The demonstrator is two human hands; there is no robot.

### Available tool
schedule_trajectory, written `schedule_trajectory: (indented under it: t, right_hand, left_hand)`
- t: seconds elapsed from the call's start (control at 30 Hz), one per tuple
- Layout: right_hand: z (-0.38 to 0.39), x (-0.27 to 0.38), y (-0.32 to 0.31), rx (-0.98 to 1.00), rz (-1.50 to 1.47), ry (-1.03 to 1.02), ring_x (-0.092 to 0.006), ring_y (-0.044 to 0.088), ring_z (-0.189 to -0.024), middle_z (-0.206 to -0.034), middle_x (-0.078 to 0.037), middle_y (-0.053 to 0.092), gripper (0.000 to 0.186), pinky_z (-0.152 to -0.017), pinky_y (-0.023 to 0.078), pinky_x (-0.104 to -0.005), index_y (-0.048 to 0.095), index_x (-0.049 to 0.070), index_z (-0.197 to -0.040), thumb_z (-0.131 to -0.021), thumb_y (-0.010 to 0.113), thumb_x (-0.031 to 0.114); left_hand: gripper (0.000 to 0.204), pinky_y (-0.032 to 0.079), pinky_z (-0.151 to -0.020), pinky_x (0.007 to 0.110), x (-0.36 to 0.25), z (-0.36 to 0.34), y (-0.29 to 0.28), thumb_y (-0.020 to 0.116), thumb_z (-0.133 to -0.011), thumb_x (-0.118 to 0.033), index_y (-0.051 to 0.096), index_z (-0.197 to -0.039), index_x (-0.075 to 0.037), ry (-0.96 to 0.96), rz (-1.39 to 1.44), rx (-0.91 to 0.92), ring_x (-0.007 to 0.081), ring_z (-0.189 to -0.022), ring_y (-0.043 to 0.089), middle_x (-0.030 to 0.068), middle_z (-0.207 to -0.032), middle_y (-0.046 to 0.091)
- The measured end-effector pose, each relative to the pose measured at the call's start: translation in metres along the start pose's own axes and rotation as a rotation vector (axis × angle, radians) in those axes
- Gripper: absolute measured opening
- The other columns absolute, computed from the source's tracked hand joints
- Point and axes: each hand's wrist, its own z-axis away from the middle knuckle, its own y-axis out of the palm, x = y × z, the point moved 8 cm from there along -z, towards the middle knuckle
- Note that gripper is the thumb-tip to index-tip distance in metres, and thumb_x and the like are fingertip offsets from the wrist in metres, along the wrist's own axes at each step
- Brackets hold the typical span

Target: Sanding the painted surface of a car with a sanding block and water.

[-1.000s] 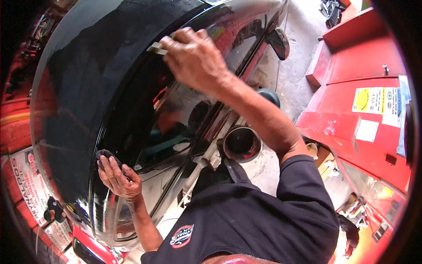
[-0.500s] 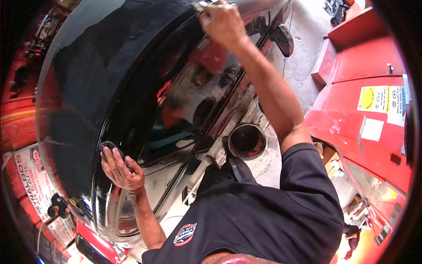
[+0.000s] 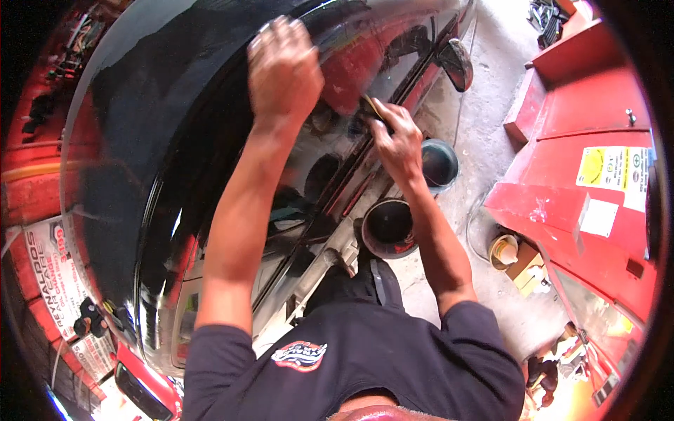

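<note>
A glossy black car (image 3: pixel 140 168) fills the left side, its side windows reflecting red. My left hand (image 3: pixel 284 70) is slightly blurred and lies on the dark band along the roof edge, back of the hand up and fingers curled down. What sits beneath those fingers is hidden. Lower and to the right, my right hand (image 3: pixel 397 137) is at the side window, closed on a thin pad with a yellowish edge (image 3: pixel 372 107), of which only a sliver shows.
A black bucket (image 3: pixel 372 242) stands on the floor by my legs, with a blue-grey bucket (image 3: pixel 449 168) beyond it. The side mirror (image 3: pixel 456 64) juts out from the car. Red cabinets (image 3: pixel 586 105) line the right. Near them is a small round container (image 3: pixel 503 251).
My left hand has gone from the near end of the roof edge to farther up; its dark cloth no longer shows. My right hand has come down from the roof to the side window.
</note>
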Motion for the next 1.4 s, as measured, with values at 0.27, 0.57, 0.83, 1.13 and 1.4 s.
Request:
schedule_trajectory:
  t: [0.27, 0.57, 0.83, 1.13, 1.4]
  right_hand:
    - [0.074, -0.072, -0.048, -0.076, -0.044, 0.23, -0.0266, 0.072, -0.118, -0.127, -0.018, 0.075, 0.037, -0.104, 0.053, -0.0345, 0.074, 0.003, -0.134, -0.099, 0.075, 0.017]
    - [0.004, 0.005, -0.017, -0.079, -0.161, 0.035, -0.035, 0.069, -0.123, -0.13, -0.02, 0.072, 0.042, -0.108, 0.052, -0.0416, 0.073, 0.005, -0.135, -0.094, 0.074, 0.016]
    - [-0.039, 0.143, 0.044, -0.116, -0.085, -0.458, -0.0402, 0.065, -0.113, -0.131, -0.021, 0.065, 0.043, -0.1, 0.055, -0.0444, 0.071, 0.004, -0.13, -0.088, 0.078, 0.009]
    - [-0.076, 0.163, 0.066, -0.072, 0.08, -0.72, -0.0342, 0.065, -0.116, -0.123, -0.02, 0.068, 0.036, -0.098, 0.051, -0.0466, 0.074, 0.004, -0.124, -0.089, 0.072, 0.013]
    - [-0.158, 0.116, 0.063, -0.088, 0.377, -0.525, -0.0364, 0.072, -0.096, -0.104, -0.019, 0.075, 0.023, -0.089, 0.057, -0.0486, 0.079, 0.01, -0.114, -0.093, 0.073, 0.017]
  left_hand:
    - [0.052, 0.04, -0.12, 0.054, -0.083, -0.088, 0.108, 0.052, -0.097, -0.013, 0.06, -0.139, 0.016, 0.073, -0.02, -0.009, 0.048, -0.14, 0.053, 0.0337, -0.148, 0.058]
    - [0.043, 0.044, -0.12, 0.049, -0.001, 0.029, -0.01, 0.058, -0.101, -0.01, 0.066, -0.143, -0.002, 0.111, -0.097, 0.027, 0.0369, -0.138, 0.061, 0.0188, -0.15, 0.063]
    - [0.043, 0.042, -0.122, 0.049, 0.103, 0.174, -0.121, 0.053, -0.11, -0.015, 0.058, -0.151, -0.002, -0.093, -0.131, 0.149, 0.037, -0.144, 0.055, 0.0173, -0.158, 0.056]
    - [0.039, 0.048, -0.114, 0.056, 0.119, 0.219, -0.14, 0.052, -0.111, -0.018, 0.063, -0.142, 0.003, -0.118, -0.156, 0.079, 0.0445, -0.136, 0.06, 0.0231, -0.15, 0.061]
    - [0.038, 0.049, -0.114, 0.056, 0.118, 0.215, -0.132, 0.054, -0.11, -0.017, 0.064, -0.141, 0.003, -0.099, -0.131, 0.064, 0.0452, -0.136, 0.06, 0.0233, -0.149, 0.062]
